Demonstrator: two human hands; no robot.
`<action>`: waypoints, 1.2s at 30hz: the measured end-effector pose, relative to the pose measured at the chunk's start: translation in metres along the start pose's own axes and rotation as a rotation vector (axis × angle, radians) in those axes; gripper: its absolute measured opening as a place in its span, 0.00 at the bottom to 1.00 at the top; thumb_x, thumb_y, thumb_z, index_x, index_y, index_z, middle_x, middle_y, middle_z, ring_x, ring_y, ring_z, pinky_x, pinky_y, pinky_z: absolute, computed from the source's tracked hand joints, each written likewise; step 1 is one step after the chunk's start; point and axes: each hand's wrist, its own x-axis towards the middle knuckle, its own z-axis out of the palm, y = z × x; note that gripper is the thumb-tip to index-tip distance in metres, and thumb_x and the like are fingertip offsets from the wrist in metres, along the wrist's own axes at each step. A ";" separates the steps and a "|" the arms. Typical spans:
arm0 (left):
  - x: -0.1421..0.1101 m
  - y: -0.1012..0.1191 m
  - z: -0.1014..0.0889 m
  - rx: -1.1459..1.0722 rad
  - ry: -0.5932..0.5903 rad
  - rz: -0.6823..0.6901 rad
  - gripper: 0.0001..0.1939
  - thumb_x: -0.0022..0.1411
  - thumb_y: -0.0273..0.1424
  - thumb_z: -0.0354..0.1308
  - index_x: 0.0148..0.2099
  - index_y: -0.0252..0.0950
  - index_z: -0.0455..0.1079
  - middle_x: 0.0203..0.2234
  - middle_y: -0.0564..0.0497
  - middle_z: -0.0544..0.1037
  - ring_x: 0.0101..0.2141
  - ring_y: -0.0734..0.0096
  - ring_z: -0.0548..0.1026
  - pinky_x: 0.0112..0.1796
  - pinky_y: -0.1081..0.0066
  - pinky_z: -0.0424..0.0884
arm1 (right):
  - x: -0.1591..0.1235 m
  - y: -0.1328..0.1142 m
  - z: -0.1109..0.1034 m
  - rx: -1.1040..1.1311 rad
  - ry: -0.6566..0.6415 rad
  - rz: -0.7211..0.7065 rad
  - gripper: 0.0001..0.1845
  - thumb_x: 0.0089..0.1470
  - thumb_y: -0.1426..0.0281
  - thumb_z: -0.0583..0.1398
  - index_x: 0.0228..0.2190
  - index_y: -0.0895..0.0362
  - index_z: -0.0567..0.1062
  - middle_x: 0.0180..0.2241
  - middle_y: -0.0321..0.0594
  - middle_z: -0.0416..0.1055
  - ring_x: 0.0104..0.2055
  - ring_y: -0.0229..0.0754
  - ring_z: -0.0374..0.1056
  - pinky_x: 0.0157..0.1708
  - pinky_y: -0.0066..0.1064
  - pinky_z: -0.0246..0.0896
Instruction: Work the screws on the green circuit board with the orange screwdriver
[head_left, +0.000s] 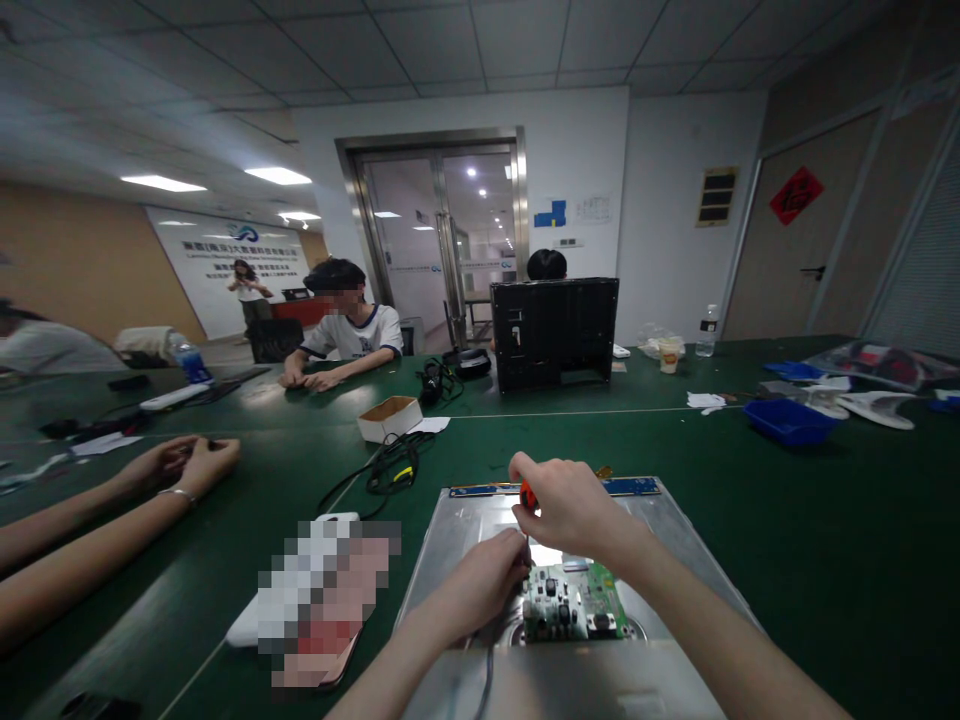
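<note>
A flat silver metal panel [679, 540] lies on the table before me, with a green circuit board [581, 600] on it. My right hand [566, 505] is closed around the red-orange handle of a screwdriver [529, 497], whose shaft points down at the board's upper left corner. Beside that corner, my left hand [487, 572] has its fingers pinched close to the screwdriver's lower end; what they hold is hidden. A grey cable [489, 682] runs under my left wrist toward the near edge. Along the panel's far edge sits a narrow blue circuit strip [631, 487].
Left of the panel lie a white object [251, 622] and a pink phone-like object [352, 655], partly pixelated. Black cables [386, 465] and an open box [390, 418] are beyond. Another person's hands [191, 465] work at left. A blue tray [791, 424] stands right.
</note>
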 end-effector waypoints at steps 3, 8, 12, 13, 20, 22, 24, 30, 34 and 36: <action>0.000 -0.002 0.001 0.005 -0.004 0.009 0.07 0.62 0.24 0.48 0.40 0.37 0.64 0.38 0.49 0.75 0.35 0.66 0.70 0.36 0.70 0.65 | 0.000 0.000 0.000 -0.007 -0.002 -0.002 0.13 0.52 0.68 0.57 0.41 0.54 0.66 0.31 0.40 0.76 0.32 0.45 0.71 0.24 0.31 0.46; 0.000 -0.005 0.004 -0.007 0.007 0.027 0.09 0.62 0.24 0.48 0.43 0.38 0.64 0.39 0.49 0.75 0.37 0.66 0.71 0.39 0.70 0.65 | -0.001 -0.001 -0.001 -0.014 -0.002 -0.017 0.09 0.53 0.69 0.57 0.38 0.54 0.67 0.32 0.38 0.76 0.32 0.44 0.72 0.24 0.31 0.46; 0.000 -0.003 0.002 -0.008 0.001 0.017 0.08 0.62 0.23 0.47 0.42 0.37 0.64 0.38 0.49 0.75 0.36 0.67 0.71 0.37 0.71 0.65 | 0.000 -0.001 -0.002 -0.042 -0.027 0.006 0.10 0.56 0.61 0.58 0.37 0.53 0.68 0.32 0.38 0.76 0.34 0.45 0.72 0.26 0.31 0.49; 0.000 -0.003 0.002 0.000 -0.004 0.006 0.07 0.62 0.23 0.47 0.41 0.37 0.64 0.38 0.49 0.75 0.35 0.67 0.71 0.36 0.71 0.64 | 0.000 -0.001 -0.002 -0.052 -0.030 0.012 0.11 0.56 0.60 0.58 0.37 0.53 0.68 0.32 0.39 0.77 0.34 0.46 0.73 0.26 0.31 0.50; 0.001 0.001 -0.001 0.018 -0.023 -0.008 0.06 0.63 0.24 0.47 0.40 0.37 0.63 0.38 0.48 0.75 0.36 0.66 0.71 0.35 0.70 0.63 | 0.002 -0.001 0.001 -0.040 -0.018 0.002 0.07 0.56 0.66 0.58 0.37 0.53 0.69 0.32 0.37 0.77 0.34 0.44 0.72 0.26 0.30 0.49; 0.001 0.002 -0.001 0.024 -0.026 -0.012 0.05 0.63 0.25 0.47 0.40 0.37 0.63 0.38 0.48 0.75 0.35 0.66 0.71 0.35 0.70 0.63 | 0.002 -0.001 0.000 -0.033 -0.027 0.007 0.07 0.56 0.66 0.58 0.37 0.53 0.69 0.32 0.37 0.77 0.34 0.44 0.72 0.27 0.30 0.50; 0.001 0.002 -0.001 0.028 -0.026 -0.014 0.05 0.64 0.26 0.47 0.40 0.37 0.63 0.38 0.48 0.75 0.35 0.66 0.71 0.35 0.69 0.63 | 0.002 -0.002 0.000 -0.030 -0.036 0.012 0.07 0.56 0.67 0.57 0.38 0.53 0.69 0.32 0.37 0.77 0.34 0.44 0.72 0.27 0.30 0.50; 0.001 0.005 -0.003 0.036 -0.028 -0.011 0.05 0.64 0.25 0.47 0.39 0.37 0.63 0.36 0.49 0.75 0.34 0.66 0.71 0.34 0.69 0.63 | 0.001 -0.002 0.000 -0.028 -0.035 0.013 0.06 0.56 0.67 0.57 0.37 0.53 0.69 0.32 0.37 0.77 0.34 0.44 0.72 0.27 0.30 0.50; 0.000 0.006 -0.004 0.032 -0.023 -0.012 0.05 0.63 0.25 0.47 0.39 0.37 0.64 0.36 0.49 0.75 0.34 0.66 0.71 0.34 0.69 0.63 | 0.002 -0.001 0.001 -0.035 -0.026 0.016 0.07 0.56 0.66 0.57 0.37 0.53 0.69 0.32 0.37 0.77 0.34 0.44 0.72 0.27 0.30 0.50; 0.000 0.006 -0.004 0.022 -0.030 -0.019 0.05 0.63 0.25 0.47 0.39 0.37 0.64 0.36 0.49 0.75 0.35 0.66 0.71 0.35 0.70 0.63 | 0.002 -0.001 0.001 -0.043 -0.028 0.017 0.07 0.56 0.65 0.58 0.37 0.53 0.69 0.32 0.37 0.77 0.34 0.45 0.73 0.26 0.30 0.50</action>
